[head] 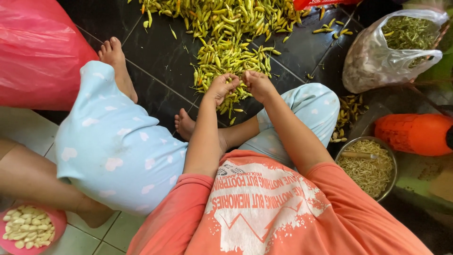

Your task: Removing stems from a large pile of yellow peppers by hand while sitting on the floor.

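Both hands pinching at green chillies on dark floor tiles.
L hand (pixel 221 88) & R hand (pixel 257 84) meet fingertip to fingertip, closed on a chilli from pile (pixel 226 52) in front of knees. Clear plastic bag (pixel 391 49) of stems top R; orange container (pixel 415 133) & metal bowl (pixel 368 167) R edge. Red bag (pixel 40 52) top L, pink garlic bowl (pixel 30 230) bottom L. Bare tiles between foot & pile.

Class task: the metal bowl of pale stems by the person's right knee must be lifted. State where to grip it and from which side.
Grip the metal bowl by its bare rim, probably from above at opposite sides. The rim is exposed all round, the bowl sits upright and is filled nearly full, so a level two-handed lift suits it.
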